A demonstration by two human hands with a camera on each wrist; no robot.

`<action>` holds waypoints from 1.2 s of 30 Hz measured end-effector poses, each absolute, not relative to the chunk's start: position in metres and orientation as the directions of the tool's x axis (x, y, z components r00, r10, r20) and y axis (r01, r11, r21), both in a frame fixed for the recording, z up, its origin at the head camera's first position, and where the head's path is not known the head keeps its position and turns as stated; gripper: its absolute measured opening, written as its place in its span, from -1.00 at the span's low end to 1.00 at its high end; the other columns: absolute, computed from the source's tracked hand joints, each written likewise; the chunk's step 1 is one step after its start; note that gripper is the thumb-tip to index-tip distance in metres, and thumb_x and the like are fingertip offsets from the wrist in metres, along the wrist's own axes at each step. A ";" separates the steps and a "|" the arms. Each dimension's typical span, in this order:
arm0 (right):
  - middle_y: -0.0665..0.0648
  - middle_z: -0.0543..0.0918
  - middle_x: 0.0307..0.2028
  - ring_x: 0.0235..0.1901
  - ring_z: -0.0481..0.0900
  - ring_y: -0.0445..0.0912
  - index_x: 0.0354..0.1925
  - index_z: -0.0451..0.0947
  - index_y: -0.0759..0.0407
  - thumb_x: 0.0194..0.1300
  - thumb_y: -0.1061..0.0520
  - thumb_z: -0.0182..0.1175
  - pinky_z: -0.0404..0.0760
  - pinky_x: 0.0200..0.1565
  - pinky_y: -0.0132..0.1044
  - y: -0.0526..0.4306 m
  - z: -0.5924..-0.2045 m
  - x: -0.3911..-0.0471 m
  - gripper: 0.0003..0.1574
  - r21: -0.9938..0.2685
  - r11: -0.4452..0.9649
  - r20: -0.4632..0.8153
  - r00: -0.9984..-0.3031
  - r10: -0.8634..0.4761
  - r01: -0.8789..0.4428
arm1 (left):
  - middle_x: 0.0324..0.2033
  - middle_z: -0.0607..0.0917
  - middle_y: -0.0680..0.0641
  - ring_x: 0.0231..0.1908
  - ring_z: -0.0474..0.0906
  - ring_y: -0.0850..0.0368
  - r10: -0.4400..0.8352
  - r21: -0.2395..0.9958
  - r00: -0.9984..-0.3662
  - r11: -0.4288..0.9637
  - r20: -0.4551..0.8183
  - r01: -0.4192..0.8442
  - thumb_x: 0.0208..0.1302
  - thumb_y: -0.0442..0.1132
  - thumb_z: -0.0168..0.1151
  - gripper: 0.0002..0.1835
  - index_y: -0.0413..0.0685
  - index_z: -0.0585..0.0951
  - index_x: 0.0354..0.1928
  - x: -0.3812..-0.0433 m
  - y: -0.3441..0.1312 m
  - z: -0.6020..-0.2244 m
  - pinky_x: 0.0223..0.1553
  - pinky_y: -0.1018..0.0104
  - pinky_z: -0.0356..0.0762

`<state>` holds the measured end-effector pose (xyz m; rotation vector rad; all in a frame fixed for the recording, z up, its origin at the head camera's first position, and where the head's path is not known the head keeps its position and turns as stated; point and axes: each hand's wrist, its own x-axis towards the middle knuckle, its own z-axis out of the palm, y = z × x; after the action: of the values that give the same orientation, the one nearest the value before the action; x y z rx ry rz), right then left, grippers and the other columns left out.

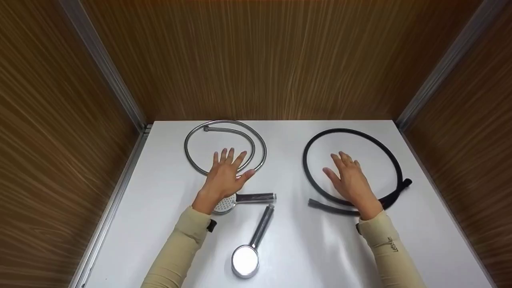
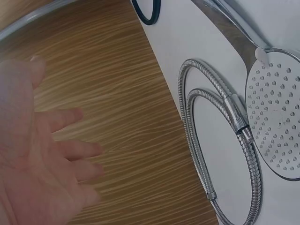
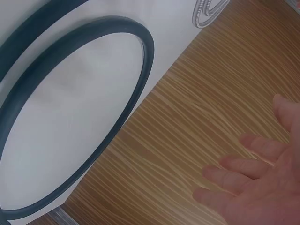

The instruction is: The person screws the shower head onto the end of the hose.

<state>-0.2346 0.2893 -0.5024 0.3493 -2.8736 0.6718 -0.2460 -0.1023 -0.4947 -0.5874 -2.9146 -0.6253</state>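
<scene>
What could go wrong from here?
The farther shower head and nearer shower head lie close together; grabbing one may knock the other.
The black hose crosses itself, so lifting one end might drag the rest.
The left hand hides part of the metal hose in the head view; a grasp there could be misjudged.

We see a white table [image 1: 286, 152] with a pale glare on its near part. Behind it we find a brown back panel [image 1: 280, 60] with wood grain running mostly upright. A left panel [image 1: 44, 132] and a right panel [image 1: 472, 140], both of similar brown grain, flank the table. Where these meet the back, we notice a grey left post [image 1: 106, 64] and a grey right post [image 1: 444, 60]. Along the table's left edge we see a metal rail [image 1: 106, 226].
</scene>
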 end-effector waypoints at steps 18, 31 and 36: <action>0.48 0.76 -0.04 -0.03 0.72 0.37 0.15 0.62 0.44 0.36 0.11 0.43 0.67 0.04 0.24 0.283 -0.525 -0.233 -0.47 -0.333 0.837 0.417 -0.864 -0.283 -0.435 | -0.03 0.82 -0.28 -0.04 0.79 -0.22 0.388 0.407 -0.873 0.775 0.296 0.483 0.47 -0.03 0.31 -0.53 -0.30 0.70 0.16 -0.232 -0.088 -0.508 -0.03 -0.06 0.75; 0.46 0.74 0.05 0.07 0.70 0.38 0.19 0.62 0.39 0.36 0.07 0.43 0.63 0.16 0.24 0.284 -0.542 -0.229 -0.44 -0.357 0.836 0.329 -0.894 -0.305 -0.416 | -0.17 0.82 -0.17 -0.15 0.74 -0.15 0.440 0.296 -0.827 0.786 0.349 0.543 0.35 0.04 0.37 -0.55 -0.10 0.74 0.11 -0.219 -0.066 -0.528 -0.16 -0.02 0.70; 0.45 0.74 0.05 0.08 0.69 0.37 0.18 0.63 0.40 0.36 0.05 0.43 0.63 0.17 0.24 0.284 -0.550 -0.224 -0.43 -0.366 0.834 0.304 -0.900 -0.313 -0.414 | -0.29 0.80 -0.15 -0.27 0.71 -0.09 0.444 0.292 -0.830 0.789 0.338 0.541 0.34 0.07 0.36 -0.55 -0.09 0.75 0.08 -0.213 -0.057 -0.538 -0.31 0.04 0.66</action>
<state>-0.2240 0.2839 -0.5504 0.5601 -2.7825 0.6320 -0.2130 -0.0573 -0.5381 -0.7650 -2.7285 -0.5573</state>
